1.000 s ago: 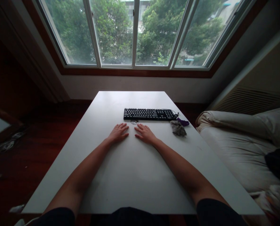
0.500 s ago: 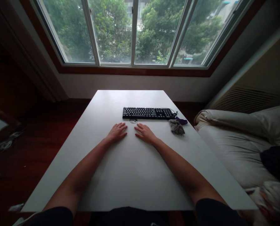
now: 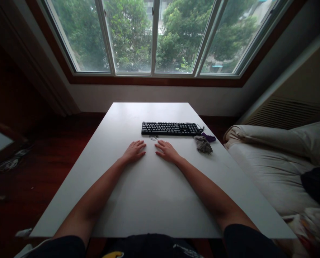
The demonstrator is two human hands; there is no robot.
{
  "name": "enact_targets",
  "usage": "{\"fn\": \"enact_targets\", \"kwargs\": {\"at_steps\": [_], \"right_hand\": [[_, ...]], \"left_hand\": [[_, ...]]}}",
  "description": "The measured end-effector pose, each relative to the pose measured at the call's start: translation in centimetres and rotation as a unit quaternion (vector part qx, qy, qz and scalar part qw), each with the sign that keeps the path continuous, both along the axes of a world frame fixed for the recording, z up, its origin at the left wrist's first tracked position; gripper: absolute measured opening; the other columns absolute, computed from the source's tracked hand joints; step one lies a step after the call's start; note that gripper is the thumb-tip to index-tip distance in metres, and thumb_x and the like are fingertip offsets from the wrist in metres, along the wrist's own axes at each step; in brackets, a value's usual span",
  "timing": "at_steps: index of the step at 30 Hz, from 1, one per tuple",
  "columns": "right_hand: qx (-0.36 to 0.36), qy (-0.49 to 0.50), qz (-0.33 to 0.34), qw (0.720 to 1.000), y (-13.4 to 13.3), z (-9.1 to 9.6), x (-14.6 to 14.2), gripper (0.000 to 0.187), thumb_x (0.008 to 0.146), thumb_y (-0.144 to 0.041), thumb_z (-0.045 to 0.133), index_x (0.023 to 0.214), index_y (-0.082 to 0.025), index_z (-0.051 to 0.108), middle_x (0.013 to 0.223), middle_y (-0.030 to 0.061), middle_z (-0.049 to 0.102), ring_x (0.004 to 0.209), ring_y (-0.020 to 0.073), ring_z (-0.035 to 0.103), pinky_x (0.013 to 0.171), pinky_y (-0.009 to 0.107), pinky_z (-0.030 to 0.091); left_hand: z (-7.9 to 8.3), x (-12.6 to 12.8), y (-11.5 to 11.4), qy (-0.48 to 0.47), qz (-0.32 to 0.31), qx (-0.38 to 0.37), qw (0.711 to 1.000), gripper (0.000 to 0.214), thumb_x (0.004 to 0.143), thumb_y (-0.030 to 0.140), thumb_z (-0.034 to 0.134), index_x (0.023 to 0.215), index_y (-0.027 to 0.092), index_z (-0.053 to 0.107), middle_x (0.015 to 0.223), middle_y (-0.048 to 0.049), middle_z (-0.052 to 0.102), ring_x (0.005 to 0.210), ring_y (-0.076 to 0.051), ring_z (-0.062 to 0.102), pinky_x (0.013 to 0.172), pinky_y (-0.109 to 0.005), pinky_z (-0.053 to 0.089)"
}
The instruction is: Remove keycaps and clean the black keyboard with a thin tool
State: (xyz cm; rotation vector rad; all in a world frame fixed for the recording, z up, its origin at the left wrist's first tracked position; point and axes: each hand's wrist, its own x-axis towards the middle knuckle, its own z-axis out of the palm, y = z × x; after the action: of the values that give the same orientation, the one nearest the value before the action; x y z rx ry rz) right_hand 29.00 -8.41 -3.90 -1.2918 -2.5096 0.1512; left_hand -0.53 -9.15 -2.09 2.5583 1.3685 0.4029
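Note:
Palm down on the white table [image 3: 138, 208], my left hand [image 3: 134, 150] lies with its fingers stretched out and holds nothing. My right hand [image 3: 166, 151] rests flat beside it, fingers apart, also without anything in it. A small gap separates the two hands. Just beyond them lies a black keyboard [image 3: 170, 128], untouched, its cable bunched at the right end. A dark ring-shaped mark or object [image 3: 154, 137] sits between the keyboard and my fingertips. To the right of my right hand lie a crumpled grey cloth [image 3: 203, 144] and a purple cloth [image 3: 208, 137], partly behind it.
A pale sofa [image 3: 267, 168] stands along the table's right side, with a dark item [image 3: 317, 186] on it. Past the far table edge is a wall with a window [image 3: 133, 39]. Cables [image 3: 12, 163] lie on the red-brown floor [image 3: 49, 161] at the left.
The whole view has shifted slightly, so things appear a little further right. Both hands stay flat on the table, and the keyboard and cloths keep their places.

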Motion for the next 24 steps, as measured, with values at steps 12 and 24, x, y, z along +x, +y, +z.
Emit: {"fn": "enact_targets", "kwargs": {"at_steps": [12, 24], "right_hand": [[0.009, -0.007, 0.005, 1.000, 0.13, 0.15, 0.12, 0.055, 0.100, -0.052, 0.054, 0.148, -0.025, 0.056, 0.160, 0.0120, 0.043, 0.149, 0.0325, 0.037, 0.121, 0.053, 0.032], [0.015, 0.005, 0.012, 1.000, -0.09, 0.33, 0.11, 0.053, 0.099, -0.049, 0.057, 0.146, -0.025, 0.059, 0.158, 0.0132, 0.045, 0.148, 0.0331, 0.039, 0.121, 0.053, 0.033]], "left_hand": [[-0.20, -0.25, 0.17, -0.003, -0.005, -0.001, 1.000, 0.056, 0.098, 0.050, 0.051, 0.149, 0.028, 0.053, 0.164, -0.0068, 0.039, 0.152, -0.028, 0.032, 0.127, -0.052, 0.021], [0.42, -0.13, -0.18, -0.010, 0.001, -0.006, 1.000, 0.055, 0.097, 0.049, 0.051, 0.148, 0.026, 0.054, 0.162, -0.0075, 0.041, 0.152, -0.029, 0.033, 0.127, -0.053, 0.022]]}}
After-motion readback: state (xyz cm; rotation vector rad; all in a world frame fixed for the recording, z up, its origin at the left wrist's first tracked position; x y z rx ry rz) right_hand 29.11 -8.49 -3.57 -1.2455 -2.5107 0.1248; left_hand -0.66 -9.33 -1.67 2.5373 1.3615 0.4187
